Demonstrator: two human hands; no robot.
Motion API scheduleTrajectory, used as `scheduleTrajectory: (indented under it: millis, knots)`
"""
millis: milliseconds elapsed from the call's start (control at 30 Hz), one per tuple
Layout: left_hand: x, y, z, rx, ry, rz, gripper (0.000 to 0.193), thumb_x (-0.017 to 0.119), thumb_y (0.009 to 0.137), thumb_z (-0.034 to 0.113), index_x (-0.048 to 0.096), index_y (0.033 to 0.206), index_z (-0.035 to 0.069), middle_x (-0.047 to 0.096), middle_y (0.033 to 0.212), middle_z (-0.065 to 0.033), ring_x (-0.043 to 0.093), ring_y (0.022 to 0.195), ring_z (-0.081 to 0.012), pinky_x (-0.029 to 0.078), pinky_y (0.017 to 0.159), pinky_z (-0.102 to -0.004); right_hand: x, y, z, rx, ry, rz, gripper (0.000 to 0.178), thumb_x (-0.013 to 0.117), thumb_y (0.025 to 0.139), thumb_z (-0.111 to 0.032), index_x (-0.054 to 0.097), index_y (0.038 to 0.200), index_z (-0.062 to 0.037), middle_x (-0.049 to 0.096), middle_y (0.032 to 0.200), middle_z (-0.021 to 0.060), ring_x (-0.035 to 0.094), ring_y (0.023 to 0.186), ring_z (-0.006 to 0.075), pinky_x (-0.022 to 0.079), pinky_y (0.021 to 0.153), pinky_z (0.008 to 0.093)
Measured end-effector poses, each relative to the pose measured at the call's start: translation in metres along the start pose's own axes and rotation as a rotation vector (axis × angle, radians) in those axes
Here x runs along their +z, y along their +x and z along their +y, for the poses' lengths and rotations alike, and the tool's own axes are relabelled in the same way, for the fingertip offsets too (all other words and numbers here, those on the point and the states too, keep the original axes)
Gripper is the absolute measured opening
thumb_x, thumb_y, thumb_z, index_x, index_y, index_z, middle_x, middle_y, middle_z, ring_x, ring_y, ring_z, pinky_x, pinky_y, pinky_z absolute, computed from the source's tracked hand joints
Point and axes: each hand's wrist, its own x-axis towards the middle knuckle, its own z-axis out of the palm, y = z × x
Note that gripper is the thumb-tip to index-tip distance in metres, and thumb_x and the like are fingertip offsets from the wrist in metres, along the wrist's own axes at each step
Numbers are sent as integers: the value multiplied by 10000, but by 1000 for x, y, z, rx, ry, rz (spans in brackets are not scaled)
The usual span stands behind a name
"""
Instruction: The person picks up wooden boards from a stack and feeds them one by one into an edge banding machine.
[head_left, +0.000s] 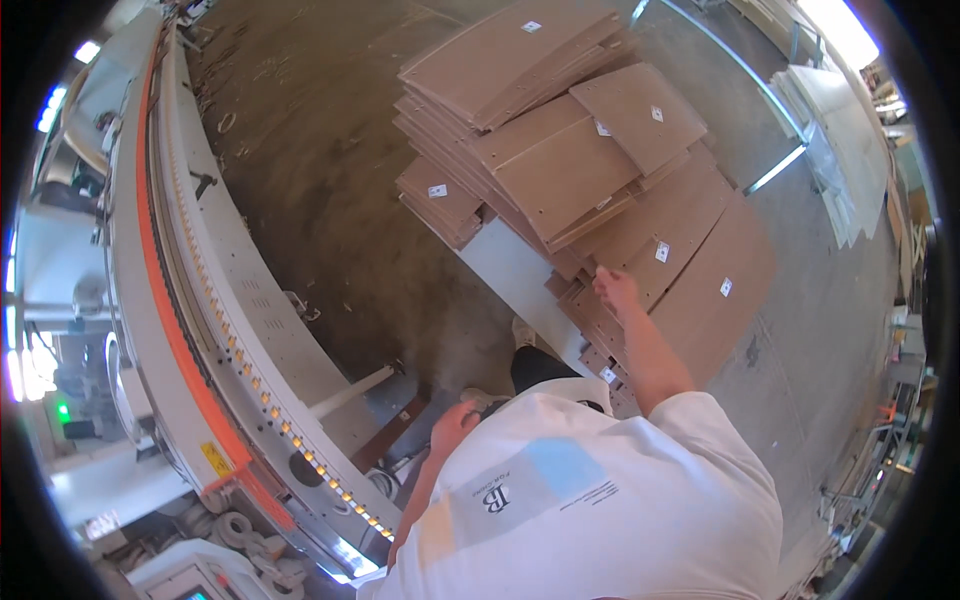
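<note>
R hand (618, 290) is out over the brown panels, forearm reaching fwd from the sleeve. Its fingers look partly curled; can't tell if they're pinching an edge or hold nothing. Near pile (690, 230) lies right under & beyond the fingertips: they're over its L part, close to where the stepped edges of the mid pile (560, 170) come down. Contact vs. just above: can't tell. Nearest label (662, 252) on the near pile is a bit R of & beyond the fingers; another label (726, 287) is farther R, on the next panel over, w/ a dark gap btwn the two.

Mid pile is just beyond the hand, w/ a smaller panel (640, 115) askew on top. Far pile (510, 60) sits past that, well apart from the fingers. Low pile (440, 200) is off to the L. White board (515, 265) shows along the piles' L side.

L hand (455, 428) is down by the hip, well apart from the panels, fingers bent but partly hidden; can't tell if they grip anything. Nearest to it: brown strip (392, 435), just L, by the machine (280, 330), which runs along the L side w/ an orange rail (165, 270) & a row of yellow dots (255, 385). Shoe (523, 333) on the floor (310, 190) btwn machine & piles. White sheets (835, 150) far R, past a metal frame (775, 172).
</note>
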Motion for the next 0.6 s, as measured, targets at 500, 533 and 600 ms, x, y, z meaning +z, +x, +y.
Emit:
scheduleTrajectory:
  millis: [500,533,600]
  knots:
    - [9,-30,-63,-371,54,-66,342,700,956,333,689,1224,121,769,1062,-137,751,979,-309,595,859,-397,-109,305,-127,11,534,337,404,817,911,-283,645,1203,-64,638,933,-4,608,797,117,575,758,313]
    - [10,-25,-63,-370,59,-66,342,700,956,333,689,1224,121,769,1062,-137,751,979,-309,595,859,-397,-114,305,-124,31,543,267,361,824,906,-288,664,1159,-86,638,909,-19,603,793,104,565,751,309]
    - [12,-20,-62,-377,29,-132,354,698,957,335,691,1225,104,765,1077,-152,748,998,-315,591,872,-401,-125,297,-119,29,520,189,330,830,902,-296,673,1120,-105,635,889,-33,601,789,96,558,750,302]
